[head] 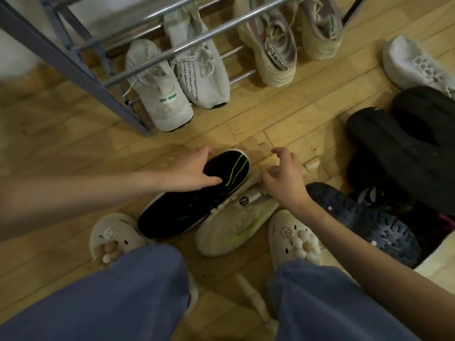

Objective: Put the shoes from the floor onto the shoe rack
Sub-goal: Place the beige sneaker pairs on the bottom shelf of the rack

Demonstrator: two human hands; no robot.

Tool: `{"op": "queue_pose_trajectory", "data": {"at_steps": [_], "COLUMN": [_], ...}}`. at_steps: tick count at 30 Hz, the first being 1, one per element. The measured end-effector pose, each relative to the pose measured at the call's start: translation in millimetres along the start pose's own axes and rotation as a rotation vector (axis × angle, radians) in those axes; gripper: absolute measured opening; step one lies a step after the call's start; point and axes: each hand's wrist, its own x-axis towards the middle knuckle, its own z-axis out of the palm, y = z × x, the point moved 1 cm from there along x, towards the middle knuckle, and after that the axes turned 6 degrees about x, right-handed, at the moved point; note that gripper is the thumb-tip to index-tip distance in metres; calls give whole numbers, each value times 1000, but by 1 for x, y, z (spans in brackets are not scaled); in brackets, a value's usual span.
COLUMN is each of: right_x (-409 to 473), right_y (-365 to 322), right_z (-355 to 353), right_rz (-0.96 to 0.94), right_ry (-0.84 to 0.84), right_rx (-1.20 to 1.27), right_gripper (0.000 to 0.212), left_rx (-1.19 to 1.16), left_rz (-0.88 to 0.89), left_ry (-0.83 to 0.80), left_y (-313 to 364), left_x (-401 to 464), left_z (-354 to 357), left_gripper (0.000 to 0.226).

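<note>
A black sneaker with neon green lines (197, 195) lies on the wooden floor in front of me. My left hand (194, 172) grips its toe end, thumb on top. Beside it a cream sneaker (236, 227) lies on its side, sole toward me. My right hand (285, 178) hovers over the cream sneaker's front end with fingers curled and apart, touching or nearly touching it. The metal shoe rack (187, 45) stands ahead; its lowest tier holds two white sneakers (182, 77) and a beige pair (288, 38).
My feet wear cream clogs (293, 239) below blue jeans. A dark blue clog (364, 217) and black slippers (403, 143) lie on the floor at the right. A white perforated shoe (416, 65) sits at the far right. The rack's grey leg (73, 70) slants down at the left.
</note>
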Motion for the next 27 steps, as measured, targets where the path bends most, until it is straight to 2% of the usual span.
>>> {"op": "queue_pose_trajectory", "data": {"at_steps": [5, 7, 9, 13, 17, 21, 24, 27], "right_x": [-9, -8, -5, -1, -9, -34, -58, -80], "right_y": [3, 8, 14, 14, 3, -3, 1, 13], "right_z": [7, 9, 6, -17, -64, -111, -135, -152], "right_rz": [-29, -28, -34, -124, -223, -212, -129, -1], "right_ry": [0, -27, -78, -107, 34, 201, 327, 453], "right_rx": [-70, -168, -293, -381, -473, -496, -467, -282], "right_gripper": [48, 46, 41, 27, 26, 26, 26, 24], "left_rx": [87, 117, 148, 213, 208, 103, 3, -263], "left_rz": [-38, -46, -25, 61, 84, 32, -3, -44], "left_ry": [2, 11, 5, 10, 51, 33, 90, 173], "left_y": [-1, 3, 12, 35, 62, 93, 120, 145], "left_x": [14, 16, 13, 1, -18, -38, -51, -60], "left_z": [8, 5, -1, -17, -43, -58, -58, -50], "left_gripper": [53, 48, 46, 48, 43, 23, 16, 12]}}
